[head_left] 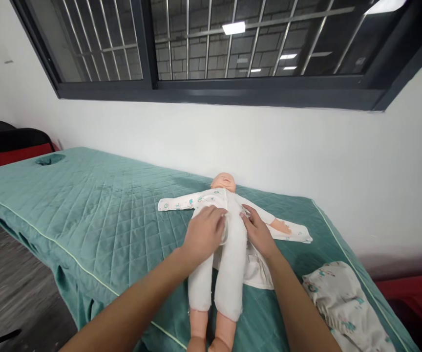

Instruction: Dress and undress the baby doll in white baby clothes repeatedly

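Curling fingers (220, 218) at waist of doll (223, 183), can't tell if clamping; apparently adjusting white leggings (230, 276), likely needing even tension.

A bald doll (223, 181) is laid face up on a green quilted cover (123, 215). Its legs are covered to the shins by white trousers (230, 274); a printed white top (211, 197) is spread around its upper body.

Doll's feet (221, 345) partly beyond the bottom edge.

Green quilted bed (97, 205); doll (233, 239), crumpled printed cloth (346, 308) atop
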`<state>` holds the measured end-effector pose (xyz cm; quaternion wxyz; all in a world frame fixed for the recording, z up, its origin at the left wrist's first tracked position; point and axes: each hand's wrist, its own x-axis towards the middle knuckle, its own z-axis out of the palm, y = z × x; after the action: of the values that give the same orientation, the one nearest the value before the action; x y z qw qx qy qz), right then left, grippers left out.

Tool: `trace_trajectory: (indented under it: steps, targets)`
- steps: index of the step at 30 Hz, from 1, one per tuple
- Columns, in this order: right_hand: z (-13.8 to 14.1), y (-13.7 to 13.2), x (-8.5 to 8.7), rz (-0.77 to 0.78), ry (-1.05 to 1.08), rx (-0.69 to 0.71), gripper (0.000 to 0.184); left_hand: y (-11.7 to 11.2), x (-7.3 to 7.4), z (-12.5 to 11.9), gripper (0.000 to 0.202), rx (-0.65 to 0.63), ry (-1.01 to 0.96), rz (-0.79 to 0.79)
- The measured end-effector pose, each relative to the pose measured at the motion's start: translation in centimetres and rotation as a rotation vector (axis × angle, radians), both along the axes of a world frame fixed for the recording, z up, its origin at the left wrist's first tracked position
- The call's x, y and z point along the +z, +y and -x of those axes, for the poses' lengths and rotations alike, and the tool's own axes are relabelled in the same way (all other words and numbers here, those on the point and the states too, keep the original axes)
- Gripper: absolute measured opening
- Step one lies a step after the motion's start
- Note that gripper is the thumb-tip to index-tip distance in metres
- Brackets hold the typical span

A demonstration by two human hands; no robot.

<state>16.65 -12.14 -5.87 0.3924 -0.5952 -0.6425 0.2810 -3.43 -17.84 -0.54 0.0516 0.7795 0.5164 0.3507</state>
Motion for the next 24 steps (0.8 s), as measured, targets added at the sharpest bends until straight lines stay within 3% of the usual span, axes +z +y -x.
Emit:
trace_trajectory:
  steps: [4, 7, 10, 13, 18, 21, 22, 24]
  targets:
    - [-0.2, 0.3, -0.3, 0.009, 0.003, 0.008, 0.06, 3.1, -4.1, 4.6, 0.028, 0.114, -0.121, -0.154]
    - [-0.2, 0.3, -0.3, 0.023, -0.007, 0.014, 0.06, 5.0, -7.6, 8.4, 0.038, 0.236, 0.025, -0.108]
    - [-0.3, 0.3, -0.3, 0.021, -0.012, 0.019, 0.059, 6.5, -9.7, 11.0, 0.055, 0.321, 0.158, 0.001]
    - [-0.3, 0.2, -0.5, 0.002, -0.001, 0.026, 0.058, 7.9, -10.0, 12.4, 0.058, 0.374, 0.25, 0.095]
    - [-0.3, 0.2, -0.1, 0.009, -0.067, 0.021, 0.057, 9.8, -8.8, 13.9, 0.048, 0.401, 0.365, 0.137]
    - [-0.2, -1.1, 2.1, -0.051, -0.254, -0.065, 0.048, 10.1, -8.7, 14.3, 0.045, 0.388, 0.411, 0.091]
    - [-0.1, -2.0, 3.2, -0.122, -0.321, -0.126, 0.043, 10.1, -8.8, 14.3, 0.045, 0.393, 0.413, 0.077]
    - [0.1, -4.7, 5.5, -0.409, -0.335, -0.265, 0.035, 10.1, -9.0, 14.2, 0.045, 0.408, 0.409, 0.057]
